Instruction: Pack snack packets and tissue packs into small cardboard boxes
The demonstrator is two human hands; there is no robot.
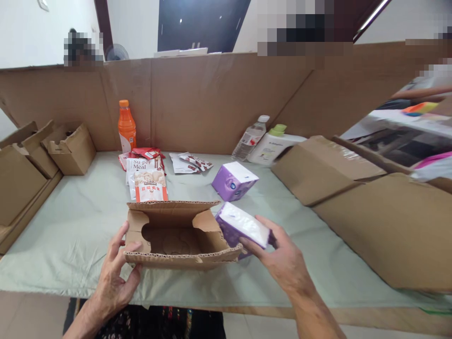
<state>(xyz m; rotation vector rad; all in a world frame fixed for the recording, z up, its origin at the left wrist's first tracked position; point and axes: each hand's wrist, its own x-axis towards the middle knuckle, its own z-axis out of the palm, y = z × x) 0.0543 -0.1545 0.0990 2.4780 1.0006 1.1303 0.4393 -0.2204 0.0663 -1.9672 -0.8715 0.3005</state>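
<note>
An opened cardboard box (180,260) stands at the near side of the table, its top up and its bottom visible inside. My left hand (115,273) grips the box at its left end, with the thumb low by the front corner. My right hand (282,256) is closed round a purple and white tissue pack (243,225), just beside the right end of the box. Another purple tissue pack (235,181) rests on the cloth a little behind it. Snack pouches (151,186) lie behind the box, partly covered by its rear edge.
An orange drink bottle (126,127) stands at the back left, near flat sachets (190,163). A clear bottle (250,139) and a white lotion bottle (273,147) lean at the back right. Cardboard boxes flank both sides (72,150). A tall cardboard panel (197,101) closes off the back.
</note>
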